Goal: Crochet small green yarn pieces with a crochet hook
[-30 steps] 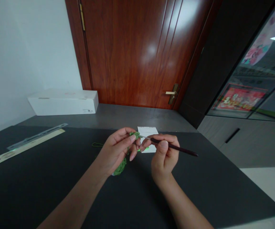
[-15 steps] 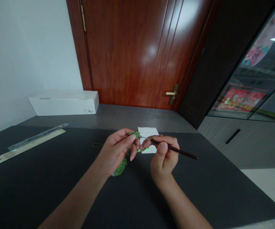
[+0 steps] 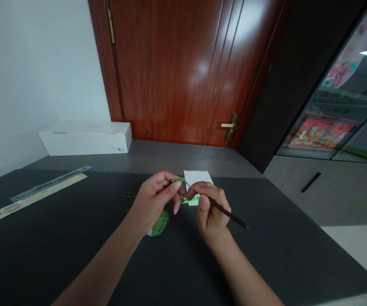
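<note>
My left hand (image 3: 154, 200) is closed in a pinch on a small green crochet piece (image 3: 179, 181) held above the black table (image 3: 59, 238). My right hand (image 3: 209, 207) grips a dark crochet hook (image 3: 228, 215); its thin metal tip points up-left into the green piece. A ball of green yarn (image 3: 159, 222) lies on the table just under my left hand, and a loop of its strand (image 3: 128, 194) trails to the left. Behind my fingers lies a small white notepad (image 3: 197, 175), partly hidden by them.
Two rulers (image 3: 40, 192) lie side by side at the table's left. A long white box (image 3: 86, 137) sits on the grey ledge by the wall. A red-brown door (image 3: 186, 68) with a brass handle (image 3: 230, 125) stands behind, a dark glass-fronted cabinet (image 3: 333, 106) to the right.
My right hand has turned and moved slightly left and down; the hook's handle now slants down to the right instead of lying nearly level. The left hand has kept its pinch.
</note>
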The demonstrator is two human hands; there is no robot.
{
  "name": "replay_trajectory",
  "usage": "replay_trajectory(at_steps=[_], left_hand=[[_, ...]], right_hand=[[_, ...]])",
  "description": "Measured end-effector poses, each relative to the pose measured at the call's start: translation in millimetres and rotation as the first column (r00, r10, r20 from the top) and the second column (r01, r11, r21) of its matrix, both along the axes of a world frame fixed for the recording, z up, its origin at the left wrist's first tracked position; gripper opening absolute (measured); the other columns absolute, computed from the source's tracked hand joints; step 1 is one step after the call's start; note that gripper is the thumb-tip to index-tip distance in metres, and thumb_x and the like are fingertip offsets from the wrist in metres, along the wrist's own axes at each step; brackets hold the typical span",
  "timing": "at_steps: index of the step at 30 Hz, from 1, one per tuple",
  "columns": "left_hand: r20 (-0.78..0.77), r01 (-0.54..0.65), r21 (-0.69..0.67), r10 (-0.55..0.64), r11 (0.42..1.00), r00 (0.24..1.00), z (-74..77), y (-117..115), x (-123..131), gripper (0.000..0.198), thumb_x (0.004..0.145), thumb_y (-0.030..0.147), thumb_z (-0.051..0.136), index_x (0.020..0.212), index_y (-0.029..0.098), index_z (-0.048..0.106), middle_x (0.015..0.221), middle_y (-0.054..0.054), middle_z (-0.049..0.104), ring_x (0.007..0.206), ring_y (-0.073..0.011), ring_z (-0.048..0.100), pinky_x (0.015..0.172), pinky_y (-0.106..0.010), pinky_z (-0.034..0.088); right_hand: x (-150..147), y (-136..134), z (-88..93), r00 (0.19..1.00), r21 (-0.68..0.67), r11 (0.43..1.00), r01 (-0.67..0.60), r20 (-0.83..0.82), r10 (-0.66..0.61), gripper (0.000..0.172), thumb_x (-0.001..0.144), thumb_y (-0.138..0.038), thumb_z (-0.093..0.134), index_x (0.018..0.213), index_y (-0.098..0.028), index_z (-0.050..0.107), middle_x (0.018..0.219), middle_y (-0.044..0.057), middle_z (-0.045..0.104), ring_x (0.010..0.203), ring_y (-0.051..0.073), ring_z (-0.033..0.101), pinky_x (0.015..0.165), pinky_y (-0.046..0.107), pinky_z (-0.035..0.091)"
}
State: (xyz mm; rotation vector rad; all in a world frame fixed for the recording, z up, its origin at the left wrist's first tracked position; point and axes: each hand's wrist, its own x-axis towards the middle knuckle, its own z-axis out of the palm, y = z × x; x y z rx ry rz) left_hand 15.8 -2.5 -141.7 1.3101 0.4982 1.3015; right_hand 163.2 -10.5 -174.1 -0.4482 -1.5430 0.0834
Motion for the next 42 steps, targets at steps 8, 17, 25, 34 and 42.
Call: replay_trajectory(at_steps=[8, 17, 25, 34, 42], left_hand=[[-0.068, -0.106, 0.129, 0.115, 0.986, 0.991, -4.0, 1, -1, 0.012, 0.086, 0.022, 0.07, 0.09, 0.015, 0.061, 0.068, -0.001, 0.067, 0.046, -0.0105, 0.058, 0.043, -0.022, 0.048], [-0.019, -0.268, 0.256, 0.282, 0.929, 0.959, -2.1, -5, 3, 0.005, 0.081, 0.016, 0.072, 0.085, 0.016, 0.069, 0.086, -0.005, 0.066, 0.059, -0.013, 0.063, 0.046, -0.023, 0.05], [-0.049, -0.449, 0.438, 0.52, 0.778, 0.853, -15.0, -5, -3, 0.017, 0.082, 0.012, 0.07, 0.093, 0.024, 0.074, 0.101, -0.007, 0.068, 0.098, -0.0228, 0.064, 0.092, -0.038, 0.051], [0.021, -0.486, 0.752, 0.72, 0.447, 0.694, -9.3, -16, -7, 0.027, 0.079, 0.002, 0.068, 0.089, 0.026, 0.075, 0.095, -0.006, 0.072, 0.096, -0.0233, 0.067, 0.086, -0.039, 0.055], [0.126, -0.313, 0.942, 0.734, 0.122, 0.667, 0.1, -15, -9, 0.025, 0.08, -0.004, 0.064, 0.093, 0.017, 0.067, 0.092, -0.006, 0.069, 0.087, -0.0174, 0.066, 0.076, -0.032, 0.058]], right_hand=[[0, -1, 1.0, 0.999, 0.022, 1.0, -0.02, 0.045, 0.019, 0.017, 0.098, -0.021, 0.046, 0.111, -0.024, 0.056, 0.083, 0.006, 0.065, 0.082, 0.022, 0.066, 0.072, 0.042, 0.056], [-23, -5, 7.7, 0.866, -0.225, 0.928, -0.298, -0.473, 0.163, 0.011, 0.104, -0.028, 0.039, 0.096, -0.024, 0.047, 0.064, -0.005, 0.06, 0.056, 0.014, 0.063, 0.059, 0.03, 0.053], [-33, -7, 7.9, 0.725, -0.187, 0.826, -0.532, -0.604, 0.33, 0.012, 0.102, -0.031, 0.044, 0.092, -0.025, 0.045, 0.064, -0.006, 0.061, 0.055, 0.014, 0.062, 0.056, 0.028, 0.051], [-35, 0, 8.4, 0.385, -0.219, 0.447, -0.867, -0.865, 0.322, 0.023, 0.093, -0.04, 0.062, 0.086, -0.02, 0.055, 0.055, -0.007, 0.053, 0.045, 0.007, 0.05, 0.043, 0.016, 0.038], [-33, -1, 9.5, 0.222, -0.145, 0.265, -0.953, -0.93, 0.292, 0.02, 0.086, -0.034, 0.072, 0.084, -0.017, 0.061, 0.052, -0.008, 0.054, 0.039, 0.003, 0.043, 0.036, 0.011, 0.03]])
